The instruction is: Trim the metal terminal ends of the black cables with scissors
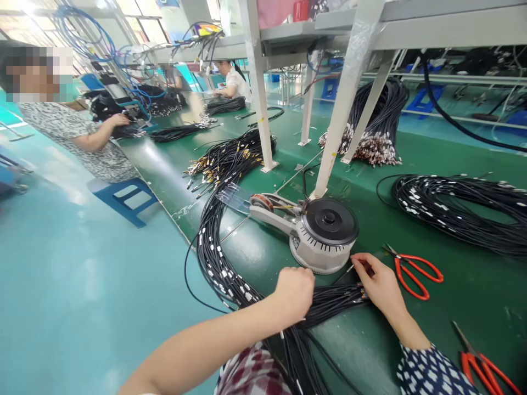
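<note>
While the right hand [381,282] pinches what appears to be a slim cable [349,269] between thumb and forefinger, beside the tape dispenser [325,241], the left hand [294,293] is curled closed above the cable bundle [337,302]; its contents are hidden. Likely hazards: a pulled strand could tangle with its neighbours or catch the dispenser's base, and the fingers could brush the bare tips of the red-handled cutters [418,277] just beside them. Strands overhang the left edge of the desk [473,296], where weight might drag others off. Open room lies rightward, between cutters and coil [432,211].
</note>
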Available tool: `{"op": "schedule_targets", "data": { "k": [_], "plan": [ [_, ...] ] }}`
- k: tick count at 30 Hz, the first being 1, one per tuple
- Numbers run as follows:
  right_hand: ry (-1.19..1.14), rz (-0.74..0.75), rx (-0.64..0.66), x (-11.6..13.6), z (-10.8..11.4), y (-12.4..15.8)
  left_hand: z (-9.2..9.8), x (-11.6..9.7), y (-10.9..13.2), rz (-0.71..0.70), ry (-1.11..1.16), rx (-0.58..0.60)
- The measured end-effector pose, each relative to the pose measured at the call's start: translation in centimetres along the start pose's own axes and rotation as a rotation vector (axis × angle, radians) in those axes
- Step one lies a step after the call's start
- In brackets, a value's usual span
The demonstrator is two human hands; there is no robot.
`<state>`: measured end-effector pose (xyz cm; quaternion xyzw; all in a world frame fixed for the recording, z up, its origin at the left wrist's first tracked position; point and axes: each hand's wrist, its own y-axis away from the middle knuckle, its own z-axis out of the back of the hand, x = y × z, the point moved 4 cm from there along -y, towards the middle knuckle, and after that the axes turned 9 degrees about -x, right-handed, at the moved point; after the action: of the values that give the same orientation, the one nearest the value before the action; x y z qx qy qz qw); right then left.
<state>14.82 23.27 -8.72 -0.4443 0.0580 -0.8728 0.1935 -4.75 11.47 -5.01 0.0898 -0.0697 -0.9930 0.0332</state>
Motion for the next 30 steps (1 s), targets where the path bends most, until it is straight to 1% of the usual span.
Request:
{"op": "schedule_targets", "data": {
  "k": [2,6,7,9,12,14,16,19,20,22,25,27,28,30],
  "plan": [
    [-0.003,0.003,-0.001,0.0,0.1,0.0,0.1,0.0,0.1,-0.007,0.008,-0.002],
    [-0.011,0.001,-0.005,-0.1,0.2,0.2,1.0,2.3,0.0,0.085,-0.021,-0.044],
    [-0.012,0.000,-0.004,-0.1,0.1,0.2,1.1,2.5,0.0,0.101,-0.029,-0.050],
    [-0.013,-0.002,-0.002,-0.2,0.0,0.2,1.0,2.1,-0.1,0.110,-0.037,-0.048],
    [-0.014,-0.001,0.003,-0.1,-0.1,0.0,0.3,0.2,-0.1,0.070,-0.019,-0.029],
    [-0.014,0.005,0.003,0.0,0.0,0.0,0.1,-0.3,0.0,0.046,-0.001,-0.027],
    [-0.012,0.009,0.000,0.1,0.1,0.1,0.4,0.5,0.1,0.055,0.006,-0.034],
    [-0.010,0.012,-0.004,0.2,0.3,0.2,1.1,2.6,0.1,0.091,-0.004,-0.053],
    [-0.011,0.011,-0.002,0.3,0.3,0.3,1.3,2.9,0.1,0.104,-0.012,-0.058],
    [-0.014,0.007,0.002,0.4,0.2,0.2,1.2,2.7,0.1,0.116,-0.028,-0.061],
    [-0.008,-0.001,0.000,0.4,0.1,0.0,0.4,0.7,0.1,0.073,-0.020,-0.046],
    [-0.002,-0.003,-0.003,0.4,0.1,0.0,0.1,0.0,0.0,0.036,-0.001,-0.030],
    [-0.001,-0.002,-0.003,0.4,0.1,-0.1,0.1,0.2,0.0,0.029,0.005,-0.024],
    [-0.004,0.003,0.004,0.4,0.1,0.0,0.6,1.4,-0.1,0.065,-0.006,-0.030]
  ]
}}
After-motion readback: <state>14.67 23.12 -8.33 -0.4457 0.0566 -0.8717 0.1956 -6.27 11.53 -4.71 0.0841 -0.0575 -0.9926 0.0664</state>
